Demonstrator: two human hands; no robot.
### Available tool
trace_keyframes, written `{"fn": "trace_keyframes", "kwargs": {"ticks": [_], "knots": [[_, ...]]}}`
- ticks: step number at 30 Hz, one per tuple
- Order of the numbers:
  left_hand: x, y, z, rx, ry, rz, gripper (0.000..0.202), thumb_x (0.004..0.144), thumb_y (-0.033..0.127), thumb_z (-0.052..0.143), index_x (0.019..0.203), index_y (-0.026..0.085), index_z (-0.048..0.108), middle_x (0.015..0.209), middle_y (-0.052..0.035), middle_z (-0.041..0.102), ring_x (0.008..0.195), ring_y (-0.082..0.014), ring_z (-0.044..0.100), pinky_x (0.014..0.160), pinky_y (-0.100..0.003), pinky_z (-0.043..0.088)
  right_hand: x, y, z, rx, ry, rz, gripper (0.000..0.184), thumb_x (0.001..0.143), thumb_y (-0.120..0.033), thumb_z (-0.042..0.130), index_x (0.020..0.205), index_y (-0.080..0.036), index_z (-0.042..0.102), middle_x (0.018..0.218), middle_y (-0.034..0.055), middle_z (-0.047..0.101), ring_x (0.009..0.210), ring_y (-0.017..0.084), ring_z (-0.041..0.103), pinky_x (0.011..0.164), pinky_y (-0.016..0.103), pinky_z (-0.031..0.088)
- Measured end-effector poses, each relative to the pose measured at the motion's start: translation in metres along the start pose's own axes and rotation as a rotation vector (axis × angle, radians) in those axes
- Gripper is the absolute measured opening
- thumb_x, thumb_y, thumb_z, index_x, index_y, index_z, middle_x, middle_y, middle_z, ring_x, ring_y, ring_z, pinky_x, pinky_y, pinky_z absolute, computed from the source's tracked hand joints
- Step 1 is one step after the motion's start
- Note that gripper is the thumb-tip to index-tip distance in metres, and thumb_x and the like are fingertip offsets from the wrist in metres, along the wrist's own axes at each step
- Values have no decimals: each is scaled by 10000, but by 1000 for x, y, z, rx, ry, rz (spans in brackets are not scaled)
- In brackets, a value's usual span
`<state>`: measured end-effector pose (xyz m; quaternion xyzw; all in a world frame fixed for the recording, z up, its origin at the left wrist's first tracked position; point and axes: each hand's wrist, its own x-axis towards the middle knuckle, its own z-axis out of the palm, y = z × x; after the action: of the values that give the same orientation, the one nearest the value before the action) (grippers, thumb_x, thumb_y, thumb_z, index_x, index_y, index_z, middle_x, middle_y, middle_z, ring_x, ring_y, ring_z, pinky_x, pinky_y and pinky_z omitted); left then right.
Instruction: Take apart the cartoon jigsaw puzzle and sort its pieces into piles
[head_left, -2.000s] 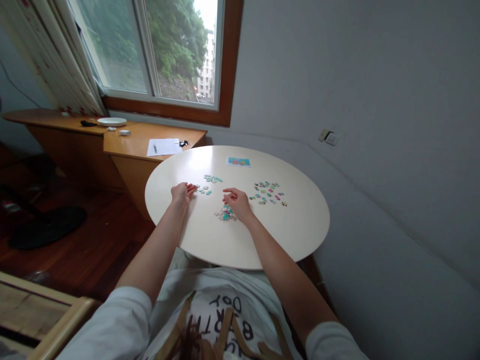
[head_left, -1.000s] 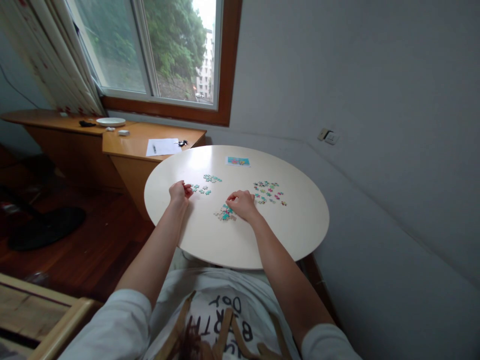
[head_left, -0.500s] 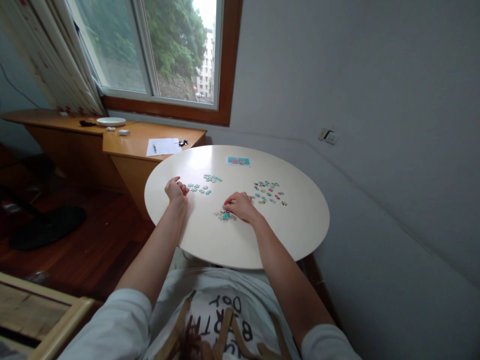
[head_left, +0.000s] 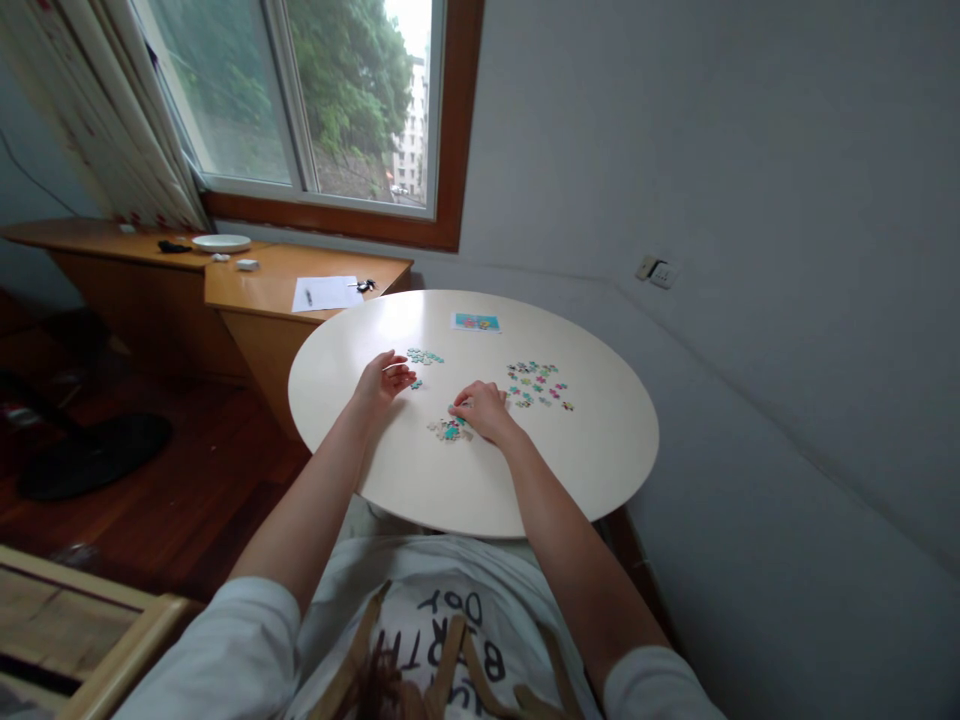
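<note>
Above the left part of the white oval table (head_left: 420,490), my left hand (head_left: 381,382) is open, its fingers apart and nothing visible in them. It covers part of a group of turquoise puzzle pieces, of which one piece (head_left: 417,384) shows by the fingertips. My right hand (head_left: 484,410) is closed in a pinch on a puzzle piece, mostly hidden by the fingers. Just below its fingertips lies a small heap of puzzle pieces (head_left: 450,430), grey backs and turquoise faces mixed. Another turquoise group (head_left: 425,356) lies farther back.
Many-coloured puzzle pieces (head_left: 536,383) are spread right of my right hand. A picture card (head_left: 476,322) lies near the table's far edge. Beyond to the left, a wooden desk (head_left: 277,262) holds a sheet of paper (head_left: 324,293) and a white plate (head_left: 222,243). A wall borders the right side.
My left hand has moved right and slightly away from me, over the turquoise pieces, and its fingers have opened. My right hand has barely shifted beside the heap.
</note>
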<state>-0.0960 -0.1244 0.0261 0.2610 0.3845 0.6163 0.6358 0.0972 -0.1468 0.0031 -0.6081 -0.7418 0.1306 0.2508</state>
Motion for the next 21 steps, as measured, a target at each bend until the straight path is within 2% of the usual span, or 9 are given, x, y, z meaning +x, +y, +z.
{"fn": "trace_keyframes", "kwargs": {"ticks": [4, 12, 16, 21], "knots": [[0, -4, 0, 64, -123, -69, 178, 781, 273, 541, 746, 115, 613, 673, -99, 644, 671, -203, 654, 709, -334, 529, 0, -2, -1, 32, 20, -8, 83, 650, -269, 733, 698, -216, 690, 874, 40, 663, 989, 236, 487, 871, 387, 276], [-6, -8, 1, 200, -282, -197, 206, 798, 309, 585, 796, 116, 655, 863, -162, 688, 825, -253, 671, 743, -354, 528, -3, -7, -1, 183, 76, -57, 33, 679, -196, 680, 667, -211, 653, 713, -17, 676, 800, 163, 574, 893, 378, 313], [-9, -9, 2, 251, -352, -221, 193, 797, 293, 599, 779, 115, 668, 865, -160, 694, 842, -260, 669, 740, -347, 528, 0, -5, 3, 407, 151, -66, 12, 696, -194, 633, 686, -200, 635, 694, -16, 661, 702, 134, 593, 784, 298, 429], [-9, -11, 1, 261, -438, -257, 201, 793, 275, 614, 787, 83, 678, 907, -180, 691, 822, -254, 672, 759, -332, 527, 6, 0, 11, 593, 189, -72, 40, 682, -217, 622, 699, -181, 618, 683, 0, 651, 649, 126, 593, 680, 258, 485]]}}
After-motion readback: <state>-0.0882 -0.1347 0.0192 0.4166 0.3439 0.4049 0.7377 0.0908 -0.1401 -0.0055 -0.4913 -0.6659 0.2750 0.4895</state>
